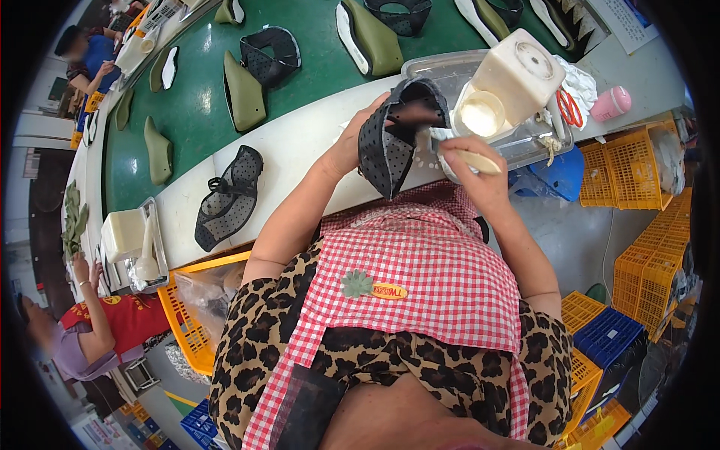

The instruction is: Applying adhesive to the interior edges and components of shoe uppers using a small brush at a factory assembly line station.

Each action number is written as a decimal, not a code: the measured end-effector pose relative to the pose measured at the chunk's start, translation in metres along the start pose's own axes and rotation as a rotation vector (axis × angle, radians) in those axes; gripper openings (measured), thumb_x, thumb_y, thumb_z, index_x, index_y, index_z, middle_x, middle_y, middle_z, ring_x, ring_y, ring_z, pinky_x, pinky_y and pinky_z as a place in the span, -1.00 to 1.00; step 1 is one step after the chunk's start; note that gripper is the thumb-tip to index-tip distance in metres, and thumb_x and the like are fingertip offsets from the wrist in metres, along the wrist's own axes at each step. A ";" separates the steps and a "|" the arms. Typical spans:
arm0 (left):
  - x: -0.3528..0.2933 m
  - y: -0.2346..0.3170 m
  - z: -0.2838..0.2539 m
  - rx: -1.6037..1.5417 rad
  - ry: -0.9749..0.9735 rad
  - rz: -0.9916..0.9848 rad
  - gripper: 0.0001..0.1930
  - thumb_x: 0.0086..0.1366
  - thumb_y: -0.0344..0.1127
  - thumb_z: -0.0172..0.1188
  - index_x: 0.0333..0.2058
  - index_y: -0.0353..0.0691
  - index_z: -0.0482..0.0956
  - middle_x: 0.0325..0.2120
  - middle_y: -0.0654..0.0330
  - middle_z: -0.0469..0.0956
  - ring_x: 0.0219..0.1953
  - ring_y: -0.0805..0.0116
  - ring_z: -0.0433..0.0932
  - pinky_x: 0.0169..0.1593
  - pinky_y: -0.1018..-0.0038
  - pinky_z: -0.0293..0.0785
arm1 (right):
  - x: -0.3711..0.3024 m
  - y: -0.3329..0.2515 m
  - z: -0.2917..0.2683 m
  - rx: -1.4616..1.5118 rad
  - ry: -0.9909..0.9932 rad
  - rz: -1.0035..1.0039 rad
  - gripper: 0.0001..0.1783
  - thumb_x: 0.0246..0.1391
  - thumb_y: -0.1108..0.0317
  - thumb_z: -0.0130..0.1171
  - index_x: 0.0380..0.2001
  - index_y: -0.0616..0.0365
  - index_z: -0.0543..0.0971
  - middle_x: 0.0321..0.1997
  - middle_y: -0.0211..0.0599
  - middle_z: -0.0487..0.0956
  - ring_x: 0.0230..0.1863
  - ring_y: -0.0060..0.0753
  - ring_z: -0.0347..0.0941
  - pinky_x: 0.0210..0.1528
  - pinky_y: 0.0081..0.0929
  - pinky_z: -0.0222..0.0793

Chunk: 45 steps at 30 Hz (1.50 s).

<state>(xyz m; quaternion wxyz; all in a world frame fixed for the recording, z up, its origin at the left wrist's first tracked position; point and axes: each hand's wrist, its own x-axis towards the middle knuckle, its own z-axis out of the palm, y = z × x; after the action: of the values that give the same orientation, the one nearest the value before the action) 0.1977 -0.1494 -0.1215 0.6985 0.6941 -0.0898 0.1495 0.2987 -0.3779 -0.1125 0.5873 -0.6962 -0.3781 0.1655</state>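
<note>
My left hand (351, 141) grips a black perforated shoe upper (384, 150) from its left side, holding it raised over the white table edge with its opening tilted toward the right. In my right hand (478, 184) is a brush (480, 161) with a pale wooden handle, fingers closed round it. The brush head is at the right side of the upper; whether it touches is hard to see. A small cup of white paste (481, 116) stands just beyond the brush, beside a cream plastic container (517, 75) in a clear tray (442, 66).
Another black upper (229, 196) lies on the white table (300, 112) to the left. Green shoe lasts (244, 94) and more uppers rest on the green belt (199, 75). Red scissors (569, 109) and a pink bottle (611, 103) stand right. Yellow crates (626, 165) surround me; people work at left.
</note>
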 end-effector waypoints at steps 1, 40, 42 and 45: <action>0.001 -0.003 0.001 -0.009 0.017 0.005 -0.47 0.37 -0.14 0.03 0.16 -0.47 0.38 0.20 0.05 0.36 0.22 0.22 0.32 0.32 0.40 0.14 | 0.006 0.008 0.002 -0.059 0.040 -0.088 -0.84 0.05 0.48 0.29 -0.26 0.21 0.66 -0.26 -0.21 0.66 -0.25 -0.32 0.59 -0.14 -0.44 0.46; -0.012 -0.008 0.011 0.234 0.169 0.156 -0.22 0.25 0.31 -0.07 0.06 -0.36 0.57 0.04 0.01 0.56 0.13 0.13 0.41 0.27 0.31 0.28 | -0.027 -0.006 0.001 0.147 -0.393 0.066 -0.84 0.11 0.44 0.28 -0.23 0.23 0.67 -0.28 -0.29 0.64 -0.26 -0.47 0.54 -0.18 -0.53 0.41; -0.011 -0.010 0.013 0.065 0.134 0.179 -0.18 0.31 0.34 -0.12 0.09 -0.40 0.52 0.04 0.01 0.56 0.18 0.18 0.41 0.29 0.31 0.26 | -0.021 0.012 0.002 -0.003 -0.261 0.001 -0.84 0.11 0.43 0.29 -0.23 0.20 0.68 -0.26 -0.34 0.65 -0.24 -0.52 0.54 -0.17 -0.56 0.41; -0.013 -0.018 0.009 -0.090 0.086 0.121 -0.18 0.34 0.31 -0.07 0.15 -0.45 0.43 0.10 0.07 0.45 0.20 0.25 0.41 0.29 0.36 0.25 | -0.013 0.027 -0.002 0.008 -0.183 0.033 -0.84 0.09 0.43 0.29 -0.23 0.19 0.68 -0.24 -0.32 0.66 -0.21 -0.49 0.56 -0.12 -0.53 0.44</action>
<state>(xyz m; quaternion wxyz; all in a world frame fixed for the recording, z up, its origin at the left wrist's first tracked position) 0.1925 -0.1596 -0.1425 0.7219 0.6481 -0.1083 0.2170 0.3007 -0.3891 -0.1404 0.5505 -0.6819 -0.4178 0.2396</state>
